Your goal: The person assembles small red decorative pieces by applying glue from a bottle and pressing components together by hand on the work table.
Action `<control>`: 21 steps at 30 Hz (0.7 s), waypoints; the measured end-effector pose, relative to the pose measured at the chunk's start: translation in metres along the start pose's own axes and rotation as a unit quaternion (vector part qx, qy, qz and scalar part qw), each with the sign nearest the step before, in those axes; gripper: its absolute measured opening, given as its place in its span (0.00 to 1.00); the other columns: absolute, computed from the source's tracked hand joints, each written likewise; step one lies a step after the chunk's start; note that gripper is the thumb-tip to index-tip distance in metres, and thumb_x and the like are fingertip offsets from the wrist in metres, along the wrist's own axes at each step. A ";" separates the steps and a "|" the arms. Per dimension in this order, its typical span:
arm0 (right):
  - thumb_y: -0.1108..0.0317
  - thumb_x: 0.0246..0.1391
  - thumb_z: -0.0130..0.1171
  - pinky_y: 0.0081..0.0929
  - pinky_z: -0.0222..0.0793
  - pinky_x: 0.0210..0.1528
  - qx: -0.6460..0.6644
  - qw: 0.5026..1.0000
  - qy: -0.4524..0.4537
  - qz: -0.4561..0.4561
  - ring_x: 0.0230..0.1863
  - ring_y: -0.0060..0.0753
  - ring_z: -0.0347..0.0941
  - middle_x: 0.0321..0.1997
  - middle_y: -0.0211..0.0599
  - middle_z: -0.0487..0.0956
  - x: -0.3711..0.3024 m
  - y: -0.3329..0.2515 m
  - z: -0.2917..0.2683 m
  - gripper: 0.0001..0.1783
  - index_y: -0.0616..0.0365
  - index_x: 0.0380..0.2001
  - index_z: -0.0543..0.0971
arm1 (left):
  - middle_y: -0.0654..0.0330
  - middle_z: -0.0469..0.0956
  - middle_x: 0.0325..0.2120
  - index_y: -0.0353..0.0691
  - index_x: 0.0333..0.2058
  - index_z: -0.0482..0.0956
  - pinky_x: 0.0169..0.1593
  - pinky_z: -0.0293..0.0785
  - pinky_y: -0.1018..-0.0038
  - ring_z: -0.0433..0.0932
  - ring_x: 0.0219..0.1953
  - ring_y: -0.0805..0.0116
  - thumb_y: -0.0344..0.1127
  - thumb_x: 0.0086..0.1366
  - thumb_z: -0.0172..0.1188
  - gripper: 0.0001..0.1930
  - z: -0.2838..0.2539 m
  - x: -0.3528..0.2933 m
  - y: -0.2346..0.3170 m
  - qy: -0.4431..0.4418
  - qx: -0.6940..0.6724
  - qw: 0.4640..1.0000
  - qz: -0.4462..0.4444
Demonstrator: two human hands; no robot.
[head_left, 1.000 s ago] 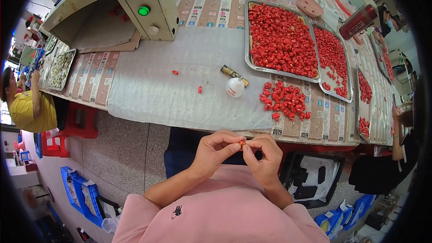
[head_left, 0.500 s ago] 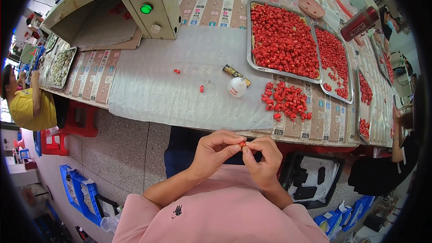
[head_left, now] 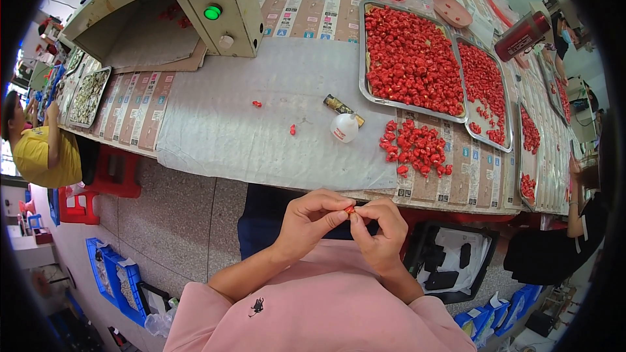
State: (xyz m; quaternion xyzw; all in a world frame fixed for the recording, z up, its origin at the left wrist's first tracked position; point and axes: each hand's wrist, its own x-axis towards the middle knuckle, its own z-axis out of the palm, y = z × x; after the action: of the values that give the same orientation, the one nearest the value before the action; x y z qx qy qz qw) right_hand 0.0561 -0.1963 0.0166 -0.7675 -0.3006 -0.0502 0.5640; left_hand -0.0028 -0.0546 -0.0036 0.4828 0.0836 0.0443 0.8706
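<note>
Just off the table's near edge, my two hands meet over my lap. Between the fingertips is a small red piece (head_left: pixel 350 209), mostly covered by the fingers. My left hand (head_left: pixel 313 218) pinches it from the left with thumb and forefinger. From the other side my right hand (head_left: pixel 381 227) grips it the same way. Ahead and to the right lies a loose pile of small red pieces (head_left: pixel 417 148) of similar colour. Two single red pieces, one nearer (head_left: pixel 293 130) and one farther (head_left: pixel 257 103), rest on the white sheet (head_left: pixel 228 143).
A metal tray (head_left: pixel 411 115) heaped with red pieces stands at the back right, a second tray (head_left: pixel 507 146) beside it. A white squeeze bottle (head_left: pixel 344 128) touches a dark tube (head_left: pixel 336 104). At back left is a beige machine (head_left: pixel 238 32). Co-workers sit left (head_left: pixel 42 153) and right.
My hands stay nearly in place, still pinching the red piece, with only a slight shift of the fingers. The things on the table have not moved.
</note>
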 end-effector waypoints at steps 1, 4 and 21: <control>0.82 0.40 0.62 0.18 0.66 0.25 0.003 1.000 0.000 0.005 0.23 0.25 0.71 0.25 0.36 0.74 0.000 0.000 0.000 0.08 0.63 0.28 0.77 | 0.58 0.76 0.39 0.35 0.39 0.80 0.47 0.73 0.76 0.76 0.42 0.71 0.21 0.59 0.58 0.10 0.000 0.000 0.000 0.001 -0.003 1.000 -0.001; 0.82 0.40 0.63 0.18 0.66 0.25 0.003 1.000 0.000 0.007 0.23 0.24 0.71 0.25 0.35 0.74 -0.001 0.002 0.000 0.08 0.63 0.28 0.77 | 0.58 0.76 0.38 0.35 0.39 0.79 0.47 0.73 0.76 0.75 0.41 0.72 0.21 0.59 0.58 0.09 0.000 0.000 -0.001 0.004 0.001 1.000 -0.002; 0.77 0.49 0.59 0.14 0.65 0.31 0.166 0.964 -0.052 0.203 0.29 0.16 0.71 0.29 0.30 0.73 -0.005 0.009 -0.003 0.02 0.63 0.28 0.77 | 0.60 0.76 0.36 0.35 0.38 0.78 0.48 0.71 0.77 0.75 0.41 0.74 0.23 0.60 0.58 0.07 0.001 -0.004 -0.004 0.033 -0.031 0.997 -0.059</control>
State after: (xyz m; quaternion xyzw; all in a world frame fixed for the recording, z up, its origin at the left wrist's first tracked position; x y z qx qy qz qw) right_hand 0.0575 -0.2030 0.0079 -0.7099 -0.1712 0.1561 0.6650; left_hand -0.0062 -0.0575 -0.0060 0.4479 0.1394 0.0114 0.8831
